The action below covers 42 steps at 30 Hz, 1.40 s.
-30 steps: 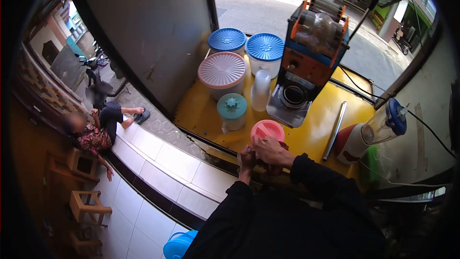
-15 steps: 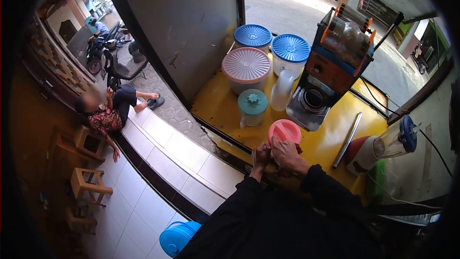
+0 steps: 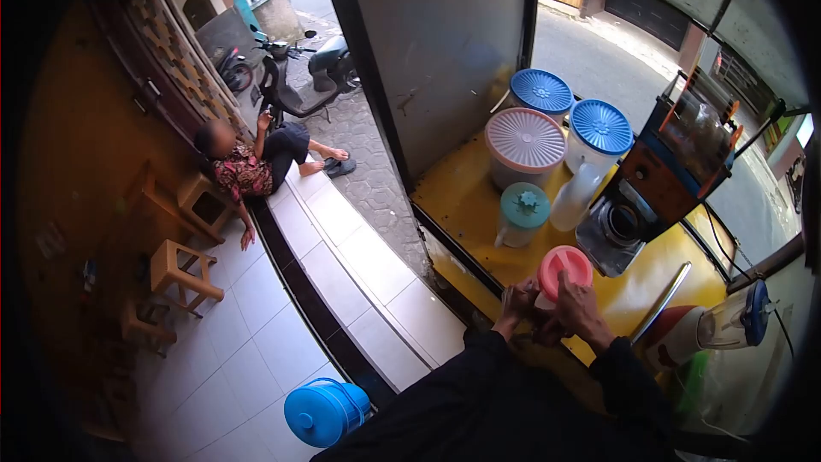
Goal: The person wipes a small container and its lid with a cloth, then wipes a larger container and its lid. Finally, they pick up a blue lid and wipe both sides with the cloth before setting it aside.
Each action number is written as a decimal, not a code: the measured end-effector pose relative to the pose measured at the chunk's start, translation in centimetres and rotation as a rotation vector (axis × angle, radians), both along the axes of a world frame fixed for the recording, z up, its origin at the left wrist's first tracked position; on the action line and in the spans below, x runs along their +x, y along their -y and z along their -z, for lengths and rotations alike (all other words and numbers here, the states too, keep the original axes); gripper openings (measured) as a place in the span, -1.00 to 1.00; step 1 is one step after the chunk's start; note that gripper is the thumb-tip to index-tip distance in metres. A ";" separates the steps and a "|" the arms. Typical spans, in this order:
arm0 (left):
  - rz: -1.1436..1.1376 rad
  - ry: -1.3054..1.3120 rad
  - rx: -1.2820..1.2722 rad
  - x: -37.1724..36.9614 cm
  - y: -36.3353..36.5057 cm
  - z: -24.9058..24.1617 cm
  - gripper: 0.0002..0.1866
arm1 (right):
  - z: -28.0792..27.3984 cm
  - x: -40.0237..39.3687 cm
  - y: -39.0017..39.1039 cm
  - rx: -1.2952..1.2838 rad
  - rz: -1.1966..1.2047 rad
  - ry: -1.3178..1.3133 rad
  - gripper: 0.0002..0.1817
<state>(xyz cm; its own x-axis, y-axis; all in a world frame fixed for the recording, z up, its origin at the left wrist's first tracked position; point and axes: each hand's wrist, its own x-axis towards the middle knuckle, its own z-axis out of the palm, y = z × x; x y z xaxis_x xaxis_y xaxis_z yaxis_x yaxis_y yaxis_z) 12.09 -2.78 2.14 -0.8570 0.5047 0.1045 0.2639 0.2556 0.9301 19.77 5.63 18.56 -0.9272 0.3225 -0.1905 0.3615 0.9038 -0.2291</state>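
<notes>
A round container with a pink lid (image 3: 566, 267) sits at the front edge of the yellow counter (image 3: 462, 205). My left hand (image 3: 516, 303) is closed against the container's left side, its fingers partly hidden. My right hand (image 3: 578, 306) grips the lid from the right, with a finger reaching over its top. Most of the container's body is hidden by my hands. Just behind it stand a jar with a green lid (image 3: 523, 204) and a stack of clear plastic cups (image 3: 576, 197).
Behind are a large pink-lidded tub (image 3: 525, 139) and two blue-lidded tubs (image 3: 602, 126). A cup-sealing machine (image 3: 663, 175) stands right, near a metal tube (image 3: 663, 301) and a blender (image 3: 727, 321). On the floor, a blue bucket (image 3: 318, 412); a person (image 3: 248, 169) sits left.
The view has swung left, so the counter things appear further right. Both hands stay at the pink-lidded container. The motorcycle rider seen earlier is out of view.
</notes>
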 end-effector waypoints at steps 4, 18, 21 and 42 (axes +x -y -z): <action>0.007 -0.028 0.088 -0.1 -0.2 1.0 -0.68 | 3.8 4.2 -0.8 -0.174 0.253 -0.443 -0.62; -0.023 0.000 0.194 -0.3 -0.6 0.4 -0.53 | 2.0 2.5 -2.8 -1.165 0.569 -1.154 -0.62; -0.007 0.006 0.172 -0.3 -0.4 0.5 -0.53 | 3.0 0.1 -3.0 -0.397 0.386 -0.702 -0.44; 0.061 0.011 0.145 -0.6 -0.1 0.0 -0.58 | 6.2 -2.9 -3.0 -0.064 0.367 -0.496 -0.78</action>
<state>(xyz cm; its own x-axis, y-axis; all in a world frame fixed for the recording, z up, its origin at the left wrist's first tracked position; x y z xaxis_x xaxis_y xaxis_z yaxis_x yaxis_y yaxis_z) 11.50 -2.72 2.17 -0.8268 0.5360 0.1704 0.2640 0.1025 0.9591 16.87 8.59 12.40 -0.7408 0.6397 0.2051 0.4831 0.7195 -0.4989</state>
